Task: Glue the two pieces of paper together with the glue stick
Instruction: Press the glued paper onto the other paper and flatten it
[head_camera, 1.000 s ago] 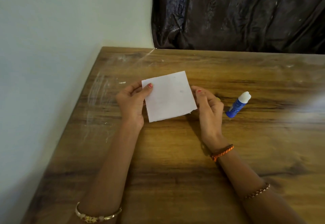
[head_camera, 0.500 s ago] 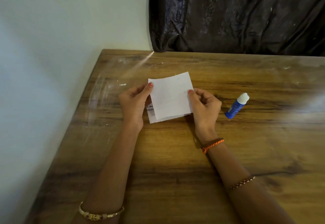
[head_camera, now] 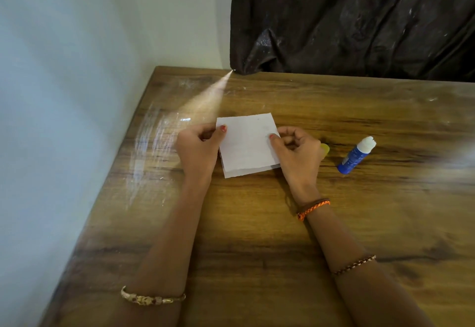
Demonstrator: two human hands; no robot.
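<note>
We have the two papers (head_camera: 248, 144) stacked one on the other near the middle of the worktop (head_camera: 257, 236), the upper sheet set a little askew so that a strip of the lower one shows along the near edge and at the left. They look thin, light and limp; we judge they would slide over each other easily, crease under a hard pinch, and lift in any draught. The best hold is at the side edges, thumb on top and fingers beneath, with only light pressure, which is how we have them.

Our left hand (head_camera: 198, 150) pinches the left edge, its grip closed on the stack with the thumb lying on the upper face. Our right hand (head_camera: 298, 152) pinches the right edge in the same way, fingers curled under. Whether the sheets rest flat on the wood or are raised slightly, we cannot tell.

Just behind the right hand lies a small yellow thing, probably the cap (head_camera: 325, 150). Further right, well apart from the papers, the glue stick (head_camera: 356, 156) lies on its side, uncapped, its white tip pointing away. It is a rigid little tube, smooth, likely to roll; we would take it round the blue barrel.

A dark cloth (head_camera: 359, 18) hangs behind the worktop.
</note>
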